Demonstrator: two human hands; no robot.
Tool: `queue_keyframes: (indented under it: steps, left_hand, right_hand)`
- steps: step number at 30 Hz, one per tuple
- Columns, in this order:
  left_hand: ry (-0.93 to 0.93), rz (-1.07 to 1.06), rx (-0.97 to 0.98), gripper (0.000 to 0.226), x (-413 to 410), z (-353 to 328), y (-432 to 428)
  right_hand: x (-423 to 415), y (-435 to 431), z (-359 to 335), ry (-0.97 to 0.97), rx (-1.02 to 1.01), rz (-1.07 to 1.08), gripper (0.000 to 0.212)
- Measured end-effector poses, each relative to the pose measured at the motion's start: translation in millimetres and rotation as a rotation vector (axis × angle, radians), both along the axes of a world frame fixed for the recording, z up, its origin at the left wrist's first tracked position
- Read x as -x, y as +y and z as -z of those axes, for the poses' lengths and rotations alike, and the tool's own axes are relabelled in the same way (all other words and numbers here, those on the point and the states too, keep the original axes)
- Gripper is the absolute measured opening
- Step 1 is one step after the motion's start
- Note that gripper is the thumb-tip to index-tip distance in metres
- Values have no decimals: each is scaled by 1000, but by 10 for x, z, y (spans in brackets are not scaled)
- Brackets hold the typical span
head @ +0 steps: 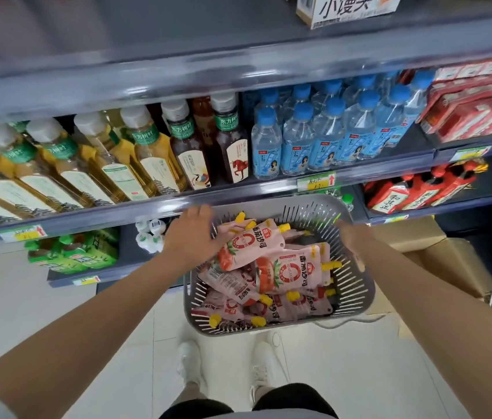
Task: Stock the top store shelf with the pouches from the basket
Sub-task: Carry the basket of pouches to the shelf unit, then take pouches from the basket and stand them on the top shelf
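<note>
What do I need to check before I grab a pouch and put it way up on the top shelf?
1. Pouches left to stock: ok. Many pink pouches lie piled in the grey basket.
2. Room on the top shelf: ok. Bare space shows left of the white box.
3. Left hand has hold of a pouch: cannot tell. It is over the pile by the left rim, blurred.
4. Right hand steadying the basket: cannot tell. It is at the right rim, grip unclear.
5. Caps on: ok for the yellow caps that show.
</note>
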State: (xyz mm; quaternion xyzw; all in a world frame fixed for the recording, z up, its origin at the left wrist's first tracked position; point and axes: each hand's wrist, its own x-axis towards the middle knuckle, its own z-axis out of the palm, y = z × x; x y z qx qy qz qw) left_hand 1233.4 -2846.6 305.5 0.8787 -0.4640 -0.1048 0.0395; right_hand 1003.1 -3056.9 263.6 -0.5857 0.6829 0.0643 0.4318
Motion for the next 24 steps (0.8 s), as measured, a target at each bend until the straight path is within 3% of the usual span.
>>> queue_keyframes:
  steps: [5,8,11,16,19,22,24]
  left_hand:
    - [-74,371,-203,70,239,272,-278]
    - [-115,464,-288,79,354,467,-385]
    - [-46,453,-291,90,444,570,-457]
    - [0,464,-309,90,403,729,-489]
    - [80,414,-283,93,313,818,-449]
    - [173,345,-242,99,233,953,-383]
    - [227,327,-242,104,194,1018,-356]
  right_hand:
    - [-86,313,-78,246,183,-121,78]
    - [-94,570,-209,293,400,-308,74]
    - [-142,774,-133,223,343,-400,65]
    - [-375,940,215,83,-80,12,80]
    - [-525,949,513,-22,-275,271,74]
    - [-639,881,778,-134,-342,377,65]
    - [-690,835,780,-204,-378,556,72]
